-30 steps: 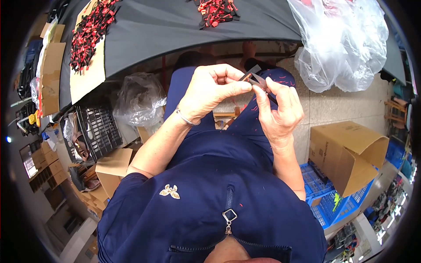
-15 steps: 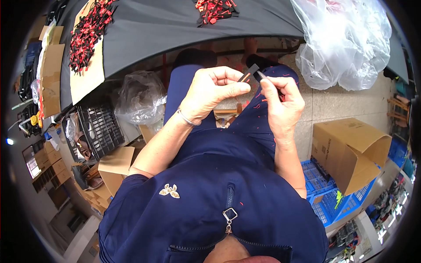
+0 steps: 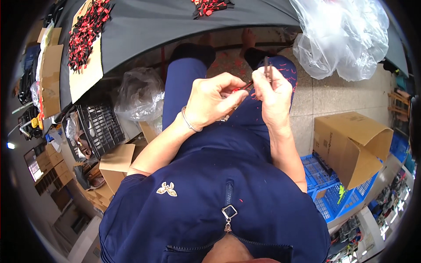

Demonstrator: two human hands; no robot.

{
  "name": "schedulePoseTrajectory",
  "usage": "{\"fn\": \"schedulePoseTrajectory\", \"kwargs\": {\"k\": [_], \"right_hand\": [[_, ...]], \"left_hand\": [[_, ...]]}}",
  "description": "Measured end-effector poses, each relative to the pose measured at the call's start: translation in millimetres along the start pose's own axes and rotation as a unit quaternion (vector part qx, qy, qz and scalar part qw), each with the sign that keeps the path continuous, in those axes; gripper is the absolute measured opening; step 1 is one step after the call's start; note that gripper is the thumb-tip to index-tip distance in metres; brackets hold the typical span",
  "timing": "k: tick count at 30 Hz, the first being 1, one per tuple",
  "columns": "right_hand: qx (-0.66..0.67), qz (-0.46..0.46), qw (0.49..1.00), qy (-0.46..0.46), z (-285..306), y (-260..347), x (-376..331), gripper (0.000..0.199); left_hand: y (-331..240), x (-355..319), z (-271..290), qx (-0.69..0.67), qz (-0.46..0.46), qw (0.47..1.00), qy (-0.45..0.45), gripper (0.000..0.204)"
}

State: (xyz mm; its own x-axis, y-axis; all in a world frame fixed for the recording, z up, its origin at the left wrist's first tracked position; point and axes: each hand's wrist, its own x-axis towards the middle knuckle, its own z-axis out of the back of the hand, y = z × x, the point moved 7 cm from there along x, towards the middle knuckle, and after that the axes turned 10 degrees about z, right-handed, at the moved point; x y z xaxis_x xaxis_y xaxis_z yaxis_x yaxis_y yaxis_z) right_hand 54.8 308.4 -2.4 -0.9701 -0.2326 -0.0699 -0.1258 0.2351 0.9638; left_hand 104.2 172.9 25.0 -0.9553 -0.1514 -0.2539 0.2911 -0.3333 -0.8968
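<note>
My left hand [image 3: 215,98] is closed, thumb and forefinger pinching a small black-and-red strip [image 3: 248,86] over my lap. Most of that strip hides behind the fingers. Close beside it, my right hand [image 3: 275,94] grips a slim dark two-pronged tool [image 3: 266,65], which resembles tweezers or thread snips; its prongs point away from me. Red scraps [image 3: 287,70] lie scattered on my right trouser leg. On the black-covered table ahead, a heap of black-and-red pieces [image 3: 90,37] rests on a cardboard sheet [image 3: 85,85], and a smaller pile [image 3: 211,6] sits at the far middle.
Clear plastic bags [image 3: 342,39] bulge at the far right, and another [image 3: 140,94] lies under the table at left. A black crate [image 3: 103,127] stands on the left. To the right, an open cardboard box [image 3: 346,144] sits on blue crates [image 3: 322,175].
My right hand has tilted so the tool points away from me. The strip, flat and plainly visible before, is now mostly hidden by my left fingers. Both hands have dropped slightly nearer my body.
</note>
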Motion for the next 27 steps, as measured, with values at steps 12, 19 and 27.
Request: {"fn": "schedulePoseTrajectory", "kwargs": {"k": [12,19,27], "right_hand": [[-0.063,-0.064,0.996,0.024,1,-20,-15,0.021],[-0.082,-0.004,0.997,0.001,-3,-23,-9,0.023],[0.153,-0.036,0.987,-0.019,-8,-33,-13,0.019]], "left_hand": [[23,2,-9,-0.253,0.128,0.957,0.064,0.026],[-9,-9,2,0.161,-0.213,0.958,-0.103,0.017],[40,7,-15,-0.316,0.227,0.911,0.138,0.011]]}}
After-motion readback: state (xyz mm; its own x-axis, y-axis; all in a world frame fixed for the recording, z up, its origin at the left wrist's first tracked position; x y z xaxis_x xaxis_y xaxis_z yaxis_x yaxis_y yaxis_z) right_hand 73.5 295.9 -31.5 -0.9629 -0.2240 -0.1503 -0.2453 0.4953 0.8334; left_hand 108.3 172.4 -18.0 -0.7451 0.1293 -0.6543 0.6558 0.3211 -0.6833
